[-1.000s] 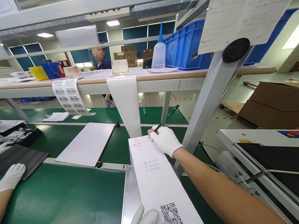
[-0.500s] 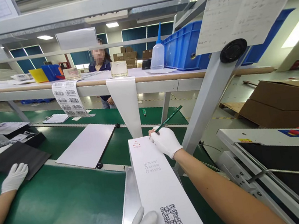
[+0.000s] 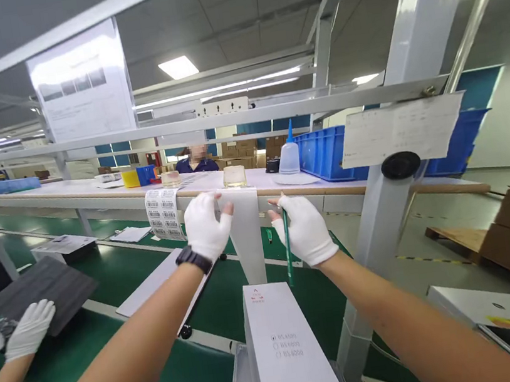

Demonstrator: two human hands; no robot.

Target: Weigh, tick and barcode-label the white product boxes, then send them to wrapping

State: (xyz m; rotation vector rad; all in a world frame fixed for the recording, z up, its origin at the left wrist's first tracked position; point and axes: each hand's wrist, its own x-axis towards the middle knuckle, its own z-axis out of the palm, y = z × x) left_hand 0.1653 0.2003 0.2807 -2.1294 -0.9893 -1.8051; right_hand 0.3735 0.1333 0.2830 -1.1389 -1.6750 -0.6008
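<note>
Both gloved hands are raised to the white paper strip [image 3: 247,230] that hangs down from the edge of the upper shelf [image 3: 94,197]. The left hand [image 3: 205,226], with a dark watch at the wrist, pinches the strip's upper left corner between thumb and fingers. The right hand [image 3: 305,231] is at the strip's upper right edge; its fingers are curled closed around a green pencil [image 3: 287,249], which points straight down, and whether they also grip the strip cannot be told. Directly below the hands, a long white box [image 3: 289,350] with three printed checkbox lines lies untouched, its far end just under the strip's lower end. A sheet of barcode labels [image 3: 164,213] hangs from the shelf just left of the left hand. At far left, another person's gloved hand [image 3: 30,327] rests near a dark grey sheet [image 3: 41,287] on the green conveyor belt [image 3: 168,380]
</note>
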